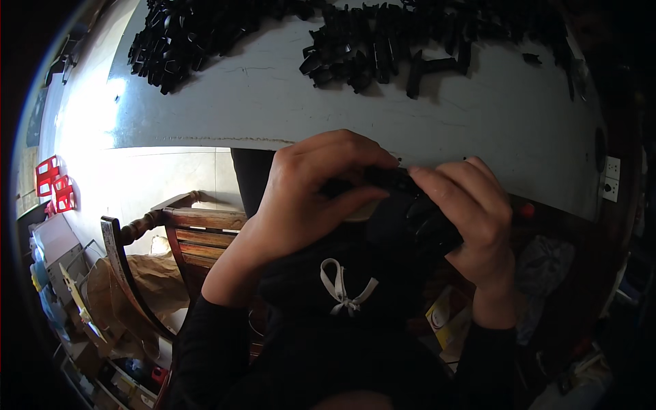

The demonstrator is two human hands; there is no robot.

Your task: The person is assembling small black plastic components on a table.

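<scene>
Above my lap, just off the near edge of the table, both hands close on a black plastic part. My left hand pinches its left end between thumb and fingers. Around the right side wraps my right hand, its thumb pressed on the top near the left fingertips. The part is dark against my black clothing, so its full outline is hard to make out. Similar black plastic parts lie heaped on the table, one pile at the far left and another pile at the far middle and right.
The pale table spans the far side, its near edge just beyond my hands. A small black piece lies apart at the right. A wooden chair stands on my left, with red stools farther off. Wall sockets are at the right.
</scene>
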